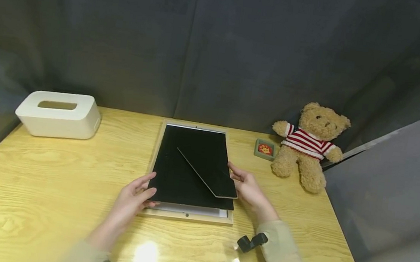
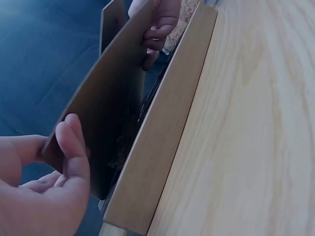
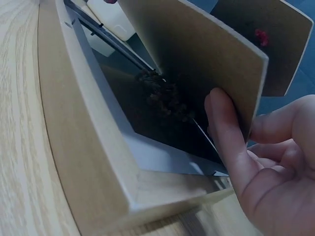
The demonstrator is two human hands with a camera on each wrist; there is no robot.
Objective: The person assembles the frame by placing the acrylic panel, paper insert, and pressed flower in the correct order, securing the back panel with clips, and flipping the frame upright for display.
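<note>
A picture frame point(image 1: 186, 217) with a pale wooden border lies face down on the table. Its black backing board point(image 1: 177, 179) is tilted, the near end raised out of the frame, with a brown underside point(image 3: 197, 54) in the right wrist view. A stand flap point(image 1: 213, 174) sticks up from the board's back. My left hand point(image 1: 127, 204) pinches the board's left edge near the front corner, thumb on one face and fingers on the other. At the opposite edge, my right hand point(image 1: 250, 194) grips the board the same way. Inside the frame shows a white border point(image 3: 167, 157) around a dark surface.
A white tissue box point(image 1: 59, 120) stands at the table's back left. To the back right sits a teddy bear point(image 1: 307, 146) in a striped sweater, beside a small green square tray point(image 1: 265, 150) with a red design. Dark curtains point(image 1: 188, 46) hang behind the table.
</note>
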